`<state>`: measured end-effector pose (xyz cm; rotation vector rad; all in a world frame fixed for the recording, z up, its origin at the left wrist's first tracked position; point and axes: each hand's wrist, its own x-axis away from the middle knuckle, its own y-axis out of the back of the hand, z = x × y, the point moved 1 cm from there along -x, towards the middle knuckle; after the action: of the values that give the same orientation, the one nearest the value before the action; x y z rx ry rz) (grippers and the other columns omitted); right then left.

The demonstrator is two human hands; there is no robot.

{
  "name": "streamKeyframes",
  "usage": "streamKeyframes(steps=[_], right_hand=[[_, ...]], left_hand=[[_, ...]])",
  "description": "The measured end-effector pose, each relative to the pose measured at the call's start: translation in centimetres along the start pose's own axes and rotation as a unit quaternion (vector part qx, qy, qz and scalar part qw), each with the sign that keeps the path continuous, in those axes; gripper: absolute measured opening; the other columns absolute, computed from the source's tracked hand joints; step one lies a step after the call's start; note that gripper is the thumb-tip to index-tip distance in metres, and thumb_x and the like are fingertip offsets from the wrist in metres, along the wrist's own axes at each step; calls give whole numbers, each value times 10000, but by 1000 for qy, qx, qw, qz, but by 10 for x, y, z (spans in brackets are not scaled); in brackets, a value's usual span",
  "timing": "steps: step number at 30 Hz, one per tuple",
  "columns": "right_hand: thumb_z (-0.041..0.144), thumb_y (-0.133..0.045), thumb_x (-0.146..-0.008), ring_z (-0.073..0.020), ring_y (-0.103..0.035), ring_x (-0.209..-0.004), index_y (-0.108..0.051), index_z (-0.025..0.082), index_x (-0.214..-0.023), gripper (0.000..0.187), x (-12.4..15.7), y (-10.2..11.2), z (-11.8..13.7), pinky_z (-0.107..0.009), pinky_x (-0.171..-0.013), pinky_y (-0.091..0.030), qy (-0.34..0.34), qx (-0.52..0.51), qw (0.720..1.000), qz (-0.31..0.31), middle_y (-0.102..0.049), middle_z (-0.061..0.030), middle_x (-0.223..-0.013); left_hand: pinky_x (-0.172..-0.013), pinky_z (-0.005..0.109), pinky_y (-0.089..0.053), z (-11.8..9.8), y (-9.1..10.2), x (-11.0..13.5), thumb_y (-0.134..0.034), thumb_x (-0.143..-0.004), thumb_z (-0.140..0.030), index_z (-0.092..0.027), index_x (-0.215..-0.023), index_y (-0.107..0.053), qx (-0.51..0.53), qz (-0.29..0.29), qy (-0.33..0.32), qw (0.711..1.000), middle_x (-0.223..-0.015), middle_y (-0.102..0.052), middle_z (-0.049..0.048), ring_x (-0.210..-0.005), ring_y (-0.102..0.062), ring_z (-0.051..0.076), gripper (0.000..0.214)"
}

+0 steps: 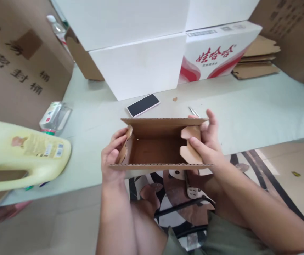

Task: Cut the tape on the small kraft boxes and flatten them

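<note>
1. Fingers (118, 135) of the left hand (111, 161) were wrapped about the near-side-to-far-side end of the cardboard box (157, 131), touching the left end flap (123, 153); how hard they pressed, I could not tell.
2. On the opposite end, the right hand (210, 146) grasped the box too, its thumb laid against the notched right end flap (190, 156) and one finger raised clear of the cardboard.
3. Between both hands, the box was held up over the lap at the table's (84, 143) near edge, its mouth towards the viewer and its brown floor in view.
4. Both end flaps leaned inwards, while the two long flaps stood out along the sides, so the step in hand was probably handling the end flaps.
5. A next move on those flaps would, I judged, call for steady support at both ends and even thumb pressure, without crushing the walls.
6. Beyond the box, a phone (143, 105) lay on the table.
</note>
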<state>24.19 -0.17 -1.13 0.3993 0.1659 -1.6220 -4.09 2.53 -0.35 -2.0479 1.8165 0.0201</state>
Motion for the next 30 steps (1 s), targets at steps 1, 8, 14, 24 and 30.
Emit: streamKeyframes(steps=[1,8,14,24,30], right_hand=[[480,-652,-974,-253,-611,-1331,-258,456,-1548,696,-2,-1,-1,-520,-1143,-525,-3,-24,1000,7,-547,-43,-1532],[698,-456,-985,-316,-473,-1488,-542,342,-1222,436,-3,-2,-6,-610,-1221,-414,39,-101,994,8,-516,-61,-1555],[944,-436,-822,-386,-328,-1601,-455,371,-1362,787,9,15,-6,-650,-1208,-422,76,-72,994,39,-280,-54,-1739],[826,-611,-830,-407,-269,-1625,-402,323,-1396,786,17,36,0,-672,-1277,-290,90,46,994,39,-356,-161,-1689],[605,-604,-947,-352,-428,-1549,-445,322,-1320,494,9,41,-2,-621,-1214,-402,30,5,999,18,-407,-140,-1679]], left_hand=[[-1067,458,-555,-1,-1,-1,-802,-712,-542,-296,-825,-864,-16,-1,2,1000,-1215,-777,57,-1198,-686,312,278],[-1123,502,-487,-5,-19,-3,-532,-838,-615,-238,-658,-799,-86,-91,19,992,-1139,-741,93,-1153,-646,329,495],[-1116,465,-478,-2,-39,11,-479,-828,-659,-228,-659,-790,-107,-127,9,986,-1109,-722,108,-1209,-620,344,557],[-1027,437,-543,5,-49,22,-455,-822,-715,-211,-638,-752,-25,-147,5,989,-1155,-710,128,-1149,-659,315,614],[-1127,439,-502,-4,-58,20,-784,-664,-701,-314,-833,-675,75,-64,-35,994,-1190,-716,22,-1267,-642,289,436]])
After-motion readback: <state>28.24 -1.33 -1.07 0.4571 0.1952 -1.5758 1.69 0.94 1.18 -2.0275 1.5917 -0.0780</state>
